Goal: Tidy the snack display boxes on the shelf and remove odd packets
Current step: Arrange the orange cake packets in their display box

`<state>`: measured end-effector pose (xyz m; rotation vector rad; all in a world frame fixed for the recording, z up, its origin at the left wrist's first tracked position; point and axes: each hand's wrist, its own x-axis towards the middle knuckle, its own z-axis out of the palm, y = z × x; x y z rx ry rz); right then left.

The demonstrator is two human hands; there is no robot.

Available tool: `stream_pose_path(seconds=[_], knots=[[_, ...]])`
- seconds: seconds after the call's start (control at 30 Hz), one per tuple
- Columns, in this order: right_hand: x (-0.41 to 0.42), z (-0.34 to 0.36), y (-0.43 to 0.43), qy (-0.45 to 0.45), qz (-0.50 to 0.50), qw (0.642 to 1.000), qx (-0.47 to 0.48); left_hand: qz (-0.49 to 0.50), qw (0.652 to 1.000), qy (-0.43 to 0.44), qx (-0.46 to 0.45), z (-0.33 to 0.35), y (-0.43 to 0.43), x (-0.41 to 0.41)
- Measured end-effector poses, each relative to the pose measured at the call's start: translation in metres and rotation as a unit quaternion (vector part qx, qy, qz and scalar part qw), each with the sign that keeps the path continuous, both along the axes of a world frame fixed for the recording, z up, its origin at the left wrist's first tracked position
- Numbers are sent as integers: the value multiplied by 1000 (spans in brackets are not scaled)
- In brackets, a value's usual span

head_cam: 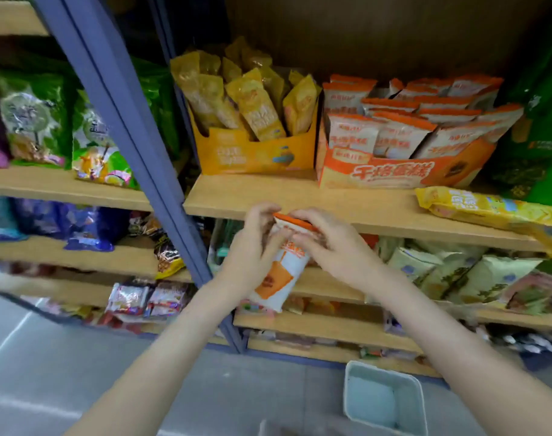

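Holding: both grips have one white-and-orange packet (281,278) in front of the shelf (299,199) edge, below the display boxes.
Left grip (255,247): fingers are curled round the packet's left side near its top.
Right grip (325,243): fingers are curled over the packet's upper right, closed on it just under the orange seal.
Packet: roughly upright and slightly tilted, seal uppermost, with the lower half hanging free between the wrists.
Yellow box (255,152): stands on the shelf, its yellow packets leaning at uneven angles.
Orange box (394,174): stands just beside the yellow box on its right, filled with white-and-orange packets like the one held.
Loose yellow packet (488,209): lies flat at the shelf's front right, with one end over the edge.
Pale blue bin (384,401): sits on the floor under the right forearm.
Blur: exact fingertip contact cannot be told.
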<state>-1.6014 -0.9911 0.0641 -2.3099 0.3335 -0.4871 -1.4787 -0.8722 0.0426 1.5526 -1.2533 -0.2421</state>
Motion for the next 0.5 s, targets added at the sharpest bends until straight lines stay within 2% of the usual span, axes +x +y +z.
stream_pose_path(seconds=[0.1,0.17,0.37,0.5], knots=[[-7,-26,9,40,-16,992,117,15,995,89,39,-27,12,-13],[-16,-40,14,29,-38,977,208,12,994,85,70,-40,18,-17],[-36,-68,22,33,-81,921,380,-37,982,58,175,-63,25,-28],[-46,-81,26,10,-124,890,439,-46,980,55,186,-71,24,-40]])
